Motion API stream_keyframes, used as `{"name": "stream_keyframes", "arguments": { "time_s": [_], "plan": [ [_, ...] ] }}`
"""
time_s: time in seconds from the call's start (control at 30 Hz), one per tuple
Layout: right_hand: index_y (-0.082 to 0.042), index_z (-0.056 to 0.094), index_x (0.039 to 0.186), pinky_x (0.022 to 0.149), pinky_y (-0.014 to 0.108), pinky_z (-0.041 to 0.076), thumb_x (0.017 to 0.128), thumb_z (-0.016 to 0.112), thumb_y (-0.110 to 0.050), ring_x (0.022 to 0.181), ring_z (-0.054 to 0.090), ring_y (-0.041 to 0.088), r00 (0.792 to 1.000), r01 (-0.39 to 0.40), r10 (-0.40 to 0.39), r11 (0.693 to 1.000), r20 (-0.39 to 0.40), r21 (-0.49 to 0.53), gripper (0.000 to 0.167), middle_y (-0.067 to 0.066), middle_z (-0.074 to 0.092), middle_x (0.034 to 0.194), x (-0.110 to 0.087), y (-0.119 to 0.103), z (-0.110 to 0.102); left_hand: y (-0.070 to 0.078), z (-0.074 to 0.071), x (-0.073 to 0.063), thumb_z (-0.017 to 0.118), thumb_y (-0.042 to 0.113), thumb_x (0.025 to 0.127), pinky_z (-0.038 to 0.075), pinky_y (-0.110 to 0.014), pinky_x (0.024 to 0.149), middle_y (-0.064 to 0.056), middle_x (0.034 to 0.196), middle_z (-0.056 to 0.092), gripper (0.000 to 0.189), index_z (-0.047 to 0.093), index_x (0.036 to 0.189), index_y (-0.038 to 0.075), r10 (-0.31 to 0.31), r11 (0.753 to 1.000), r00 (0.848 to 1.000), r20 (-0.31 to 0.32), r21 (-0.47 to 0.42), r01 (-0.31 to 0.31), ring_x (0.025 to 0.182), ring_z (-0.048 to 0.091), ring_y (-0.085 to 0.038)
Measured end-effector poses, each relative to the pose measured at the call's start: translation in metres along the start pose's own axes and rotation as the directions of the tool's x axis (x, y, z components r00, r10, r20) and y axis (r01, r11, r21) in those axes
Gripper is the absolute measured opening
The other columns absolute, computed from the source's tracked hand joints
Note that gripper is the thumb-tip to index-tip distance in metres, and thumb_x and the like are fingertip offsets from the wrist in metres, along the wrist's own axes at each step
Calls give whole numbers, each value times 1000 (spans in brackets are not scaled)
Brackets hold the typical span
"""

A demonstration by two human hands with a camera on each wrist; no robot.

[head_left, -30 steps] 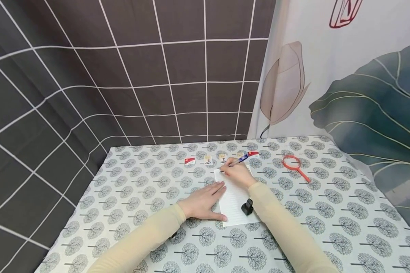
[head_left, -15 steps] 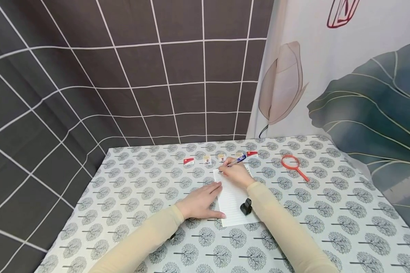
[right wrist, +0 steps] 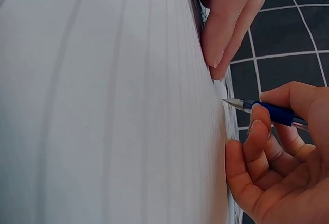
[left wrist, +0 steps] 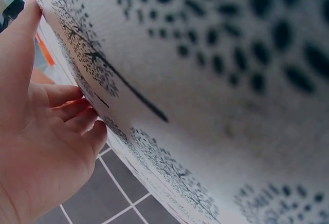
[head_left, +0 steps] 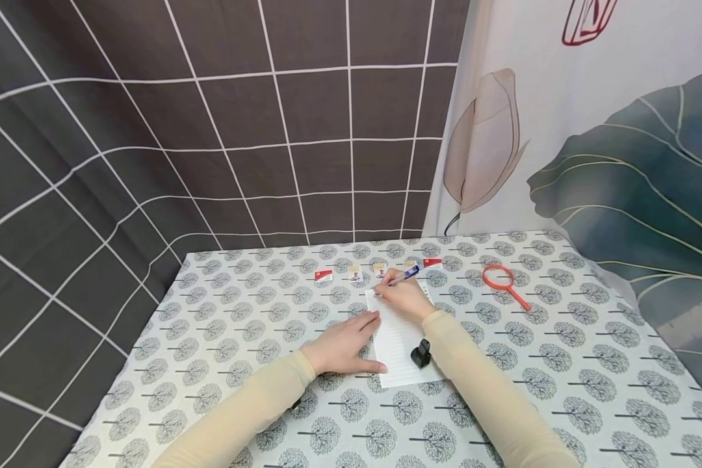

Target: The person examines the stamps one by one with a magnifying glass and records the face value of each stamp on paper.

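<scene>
A lined sheet of white paper lies on the patterned tablecloth in the head view. My right hand pinches a blue pen over the top of the sheet. In the right wrist view the pen sits between thumb and fingers, its metal tip at the paper. My left hand rests spread at the sheet's left edge, fingertips and thumb on it. The left wrist view shows that hand from the palm side, with fingers relaxed against the surface.
A red magnifying glass lies to the right. Along the back sit a red-and-white card, small picture cards and another red card, partly behind the pen. A black wrist device shows over the sheet. Dark gridded fabric hangs behind.
The pen in my right hand shifts very slightly over the top of the paper. The left hand stays in place; the whole view drifts a little.
</scene>
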State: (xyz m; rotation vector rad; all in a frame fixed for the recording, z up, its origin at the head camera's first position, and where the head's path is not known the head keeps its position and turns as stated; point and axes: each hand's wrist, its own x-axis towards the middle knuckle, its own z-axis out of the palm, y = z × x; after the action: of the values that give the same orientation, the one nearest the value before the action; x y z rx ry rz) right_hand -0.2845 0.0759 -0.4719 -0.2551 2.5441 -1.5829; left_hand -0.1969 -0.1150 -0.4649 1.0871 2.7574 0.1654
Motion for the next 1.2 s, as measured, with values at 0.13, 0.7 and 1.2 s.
{"name": "stream_keyframes", "arguments": {
  "time_s": [0.13, 0.7, 1.2],
  "plan": [
    [-13, 59, 81, 64, 26, 43, 88, 72, -17, 67, 55, 13, 1000, 21, -21, 1000, -7, -2, 16, 0, 67, 76, 0, -1, 0, -1, 2, 1, 53, 76, 88, 25, -38, 122, -13, 164, 26, 104, 29, 157, 1, 4, 1000, 1000, 1, 2, -4, 150, 27, -28],
    [-13, 59, 80, 68, 27, 43, 88, 73, -19, 68, 55, 15, 1000, 9, -9, 1000, -8, -29, 17, -2, 65, 72, -3, -3, 0, 0, 2, 2, 55, 74, 89, 26, -37, 122, -14, 164, 27, 103, 30, 157, 1, 4, 1000, 1000, 3, 14, -4, 150, 28, -27],
    [-15, 58, 81, 67, 26, 43, 88, 71, -21, 67, 53, 14, 999, -25, 23, 998, -22, -62, 16, -3, 65, 70, -2, -4, -1, -1, 2, 0, 54, 76, 88, 26, -38, 121, -13, 165, 25, 105, 29, 158, 2, -8, 1000, 1000, 11, -9, 8, 150, 27, -27]
  ]
}}
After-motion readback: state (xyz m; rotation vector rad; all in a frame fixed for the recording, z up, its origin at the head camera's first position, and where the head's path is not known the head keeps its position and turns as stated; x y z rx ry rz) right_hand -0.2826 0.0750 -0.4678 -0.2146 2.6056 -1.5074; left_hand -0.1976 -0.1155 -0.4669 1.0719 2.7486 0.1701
